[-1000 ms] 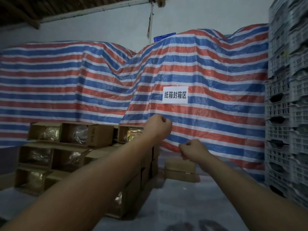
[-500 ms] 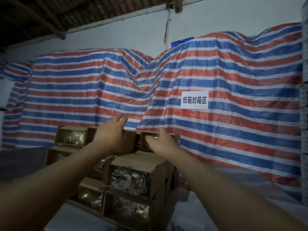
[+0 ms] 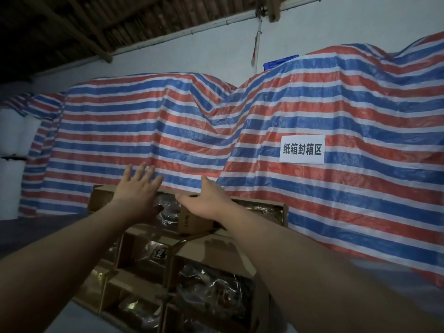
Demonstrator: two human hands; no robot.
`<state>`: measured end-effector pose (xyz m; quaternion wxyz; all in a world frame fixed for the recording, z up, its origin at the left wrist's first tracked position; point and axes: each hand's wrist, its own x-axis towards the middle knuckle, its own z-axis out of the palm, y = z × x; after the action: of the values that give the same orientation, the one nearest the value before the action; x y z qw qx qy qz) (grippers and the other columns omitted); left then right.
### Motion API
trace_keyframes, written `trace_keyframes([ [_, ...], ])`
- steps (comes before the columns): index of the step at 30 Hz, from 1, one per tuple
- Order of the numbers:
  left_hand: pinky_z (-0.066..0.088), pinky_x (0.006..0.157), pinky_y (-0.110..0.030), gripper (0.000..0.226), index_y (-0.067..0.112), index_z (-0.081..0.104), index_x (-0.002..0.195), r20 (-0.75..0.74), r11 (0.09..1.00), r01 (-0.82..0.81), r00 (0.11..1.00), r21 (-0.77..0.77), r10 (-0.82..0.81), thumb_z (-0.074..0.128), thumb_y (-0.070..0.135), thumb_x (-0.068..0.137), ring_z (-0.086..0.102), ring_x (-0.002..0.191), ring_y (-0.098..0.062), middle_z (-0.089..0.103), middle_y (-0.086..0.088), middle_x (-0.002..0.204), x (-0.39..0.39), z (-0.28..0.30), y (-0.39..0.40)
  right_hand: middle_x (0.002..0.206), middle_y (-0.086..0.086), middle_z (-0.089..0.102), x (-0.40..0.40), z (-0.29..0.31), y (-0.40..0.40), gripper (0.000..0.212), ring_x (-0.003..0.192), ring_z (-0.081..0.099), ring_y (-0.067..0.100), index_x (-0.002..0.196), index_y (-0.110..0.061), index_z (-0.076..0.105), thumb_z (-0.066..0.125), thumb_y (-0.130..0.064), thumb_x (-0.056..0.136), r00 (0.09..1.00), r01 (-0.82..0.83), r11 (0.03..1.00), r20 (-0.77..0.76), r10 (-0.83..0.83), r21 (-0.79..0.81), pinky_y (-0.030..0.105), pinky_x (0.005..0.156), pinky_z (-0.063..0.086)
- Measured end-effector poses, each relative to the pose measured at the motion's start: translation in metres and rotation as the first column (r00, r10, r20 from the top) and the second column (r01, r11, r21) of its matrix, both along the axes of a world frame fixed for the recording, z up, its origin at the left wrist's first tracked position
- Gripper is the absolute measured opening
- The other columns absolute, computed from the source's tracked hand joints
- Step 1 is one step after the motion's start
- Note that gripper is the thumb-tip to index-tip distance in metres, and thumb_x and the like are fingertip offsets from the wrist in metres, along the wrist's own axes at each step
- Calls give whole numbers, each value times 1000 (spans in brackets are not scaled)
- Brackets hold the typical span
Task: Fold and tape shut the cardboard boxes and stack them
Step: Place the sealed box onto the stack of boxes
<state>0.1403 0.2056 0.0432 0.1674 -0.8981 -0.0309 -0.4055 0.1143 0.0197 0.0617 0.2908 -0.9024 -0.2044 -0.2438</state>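
A stack of open cardboard boxes (image 3: 211, 255) fills the lower middle, their open sides facing me and showing plastic-wrapped goods. My left hand (image 3: 138, 188) is spread wide, fingers straight, above the top-left box (image 3: 101, 195). My right hand (image 3: 206, 200) reaches over the top row with thumb and fingers extended, resting at the upper edge of a small top box (image 3: 192, 221). Neither hand holds anything. No tape is in view.
A red, blue and white striped tarp (image 3: 312, 116) covers a tall heap right behind the stack. A white paper sign (image 3: 301, 150) is stuck on it at right. White sacks (image 3: 12, 140) stand at far left. Grey floor (image 3: 36, 227) lies left of the boxes.
Both hands went from fists in the air to open hands at the top row of boxes. My view has swung left and closer to the stack.
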Motion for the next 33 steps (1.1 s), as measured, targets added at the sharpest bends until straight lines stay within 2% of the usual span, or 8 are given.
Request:
trace_keyframes([
  [7,4,120,-50,83,24,27,149,-23,998,49,999,-25,-50,61,61,83,13,150,-27,27,-4,159,25,-4,11,124,2,52,22,-4,18,69,114,52,25,134,-26,43,61,-66,82,984,180,970,38,-176,-161,45,96,51],
  [10,10,120,-48,69,25,42,140,-22,997,73,997,-25,-74,67,53,82,22,148,-23,44,0,150,33,-9,9,116,1,53,26,-12,27,49,105,53,23,125,-24,50,65,-51,87,975,199,972,119,-185,-124,41,90,52],
  [14,18,119,-44,62,26,47,134,11,992,108,994,-64,-108,71,47,81,33,143,-19,51,3,141,34,-11,9,100,3,58,28,-16,38,22,78,51,17,111,-18,61,63,-30,93,964,225,968,169,-205,-109,30,69,45],
  [18,36,109,-37,35,26,54,119,113,956,236,969,-175,-219,64,38,88,52,120,-16,60,4,123,30,-6,7,97,7,60,19,-7,34,18,80,55,21,113,-15,62,60,-16,95,956,239,959,209,-204,-156,34,75,53],
  [22,51,90,-41,16,21,57,110,251,852,402,910,-337,-330,53,29,96,56,96,-18,58,-3,109,14,10,0,86,2,56,3,12,18,8,74,54,15,101,-19,59,58,-12,96,957,189,979,239,-166,-76,28,66,47],
  [25,53,87,-41,21,20,56,116,289,785,475,877,-397,-385,51,29,98,57,96,-20,55,-6,116,-1,25,-7,83,1,56,-11,33,4,9,71,55,14,95,-19,57,56,-11,98,956,163,985,257,-144,-55,24,60,42],
  [30,52,86,-43,18,13,55,115,310,621,552,832,-556,-461,46,18,100,58,97,-26,56,-12,114,-32,59,-28,92,1,61,-36,68,-23,11,79,61,16,107,-17,62,54,-13,100,951,150,989,276,-141,-12,26,70,54],
  [33,50,81,-36,23,15,55,117,339,458,619,760,-638,-554,46,7,98,58,97,-23,59,-8,109,-53,78,-47,88,0,59,-51,88,-53,13,80,60,15,99,-18,61,51,-11,101,953,165,986,256,-162,10,21,56,41],
])
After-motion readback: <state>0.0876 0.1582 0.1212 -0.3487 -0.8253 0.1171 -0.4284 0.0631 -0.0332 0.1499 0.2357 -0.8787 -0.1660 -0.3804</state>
